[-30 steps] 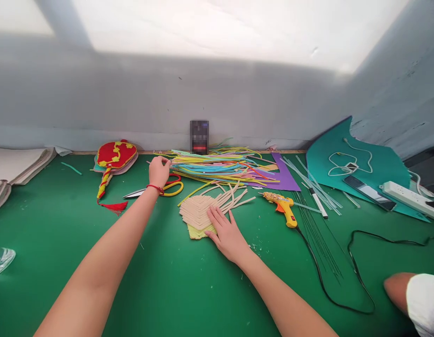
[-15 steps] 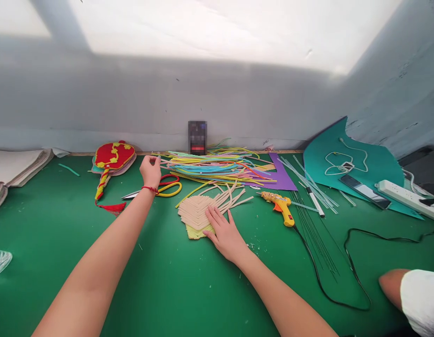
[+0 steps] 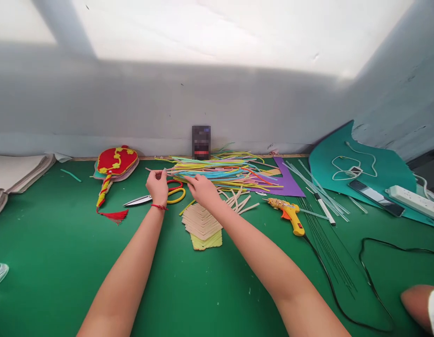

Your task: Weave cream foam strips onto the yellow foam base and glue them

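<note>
At the left end of a heap of coloured pipe cleaners (image 3: 224,168), my left hand (image 3: 157,188) is closed in a pinch on a pale pink pipe cleaner (image 3: 170,173). My right hand (image 3: 203,189) reaches to the heap's near edge, its index finger stretched out against the stems. Beneath my right wrist lies a leaf-shaped beige piece (image 3: 199,221) of folded pipe cleaners, with loose ends fanning out to the right. It rests on a yellow-green piece (image 3: 213,239). Scissors (image 3: 177,194) with red and yellow handles lie beside my left hand.
A red fan (image 3: 117,160) with a tassel lies left. To the right are a yellow glue gun (image 3: 289,213) with its black cord, glue sticks (image 3: 317,187), thin wires (image 3: 318,238), a phone (image 3: 376,198) and a power strip (image 3: 413,199). Another person's elbow (image 3: 418,304) shows bottom right.
My right hand has left the beige leaf piece and moved up to the heap. My left hand has shifted slightly right and down, and the view has moved a little.
</note>
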{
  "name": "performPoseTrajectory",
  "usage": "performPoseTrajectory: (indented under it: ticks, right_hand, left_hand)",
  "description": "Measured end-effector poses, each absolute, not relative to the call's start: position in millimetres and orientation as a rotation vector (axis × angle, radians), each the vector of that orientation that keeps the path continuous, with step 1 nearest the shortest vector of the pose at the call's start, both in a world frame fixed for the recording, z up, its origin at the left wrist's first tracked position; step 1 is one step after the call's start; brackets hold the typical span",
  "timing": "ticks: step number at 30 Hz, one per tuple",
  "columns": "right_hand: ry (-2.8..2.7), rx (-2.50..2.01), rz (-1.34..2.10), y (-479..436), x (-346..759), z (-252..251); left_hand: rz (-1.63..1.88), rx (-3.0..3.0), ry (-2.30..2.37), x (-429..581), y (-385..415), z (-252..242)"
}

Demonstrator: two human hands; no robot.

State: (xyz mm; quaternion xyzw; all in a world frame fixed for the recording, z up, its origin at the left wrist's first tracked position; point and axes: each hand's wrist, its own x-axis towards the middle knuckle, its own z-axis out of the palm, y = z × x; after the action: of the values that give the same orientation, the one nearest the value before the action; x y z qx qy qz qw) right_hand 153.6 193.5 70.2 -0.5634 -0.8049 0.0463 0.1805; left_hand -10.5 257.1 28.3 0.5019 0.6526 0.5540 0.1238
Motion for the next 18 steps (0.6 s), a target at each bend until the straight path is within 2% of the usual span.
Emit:
performPoseTrajectory:
  ticks: [10, 18]
  right_hand:
    - [-2.223, -1.731, 0.162, 228.9, 110.0, 44.2]
    - [-2.106, -1.915, 0.194, 228.9, 115.2, 44.6]
  left_hand:
    - [1.454, 1.627, 1.917, -17.1, 254.6, 32.2]
    - [1.623, 1.315, 2.022, -55.2, 259.1, 42.9]
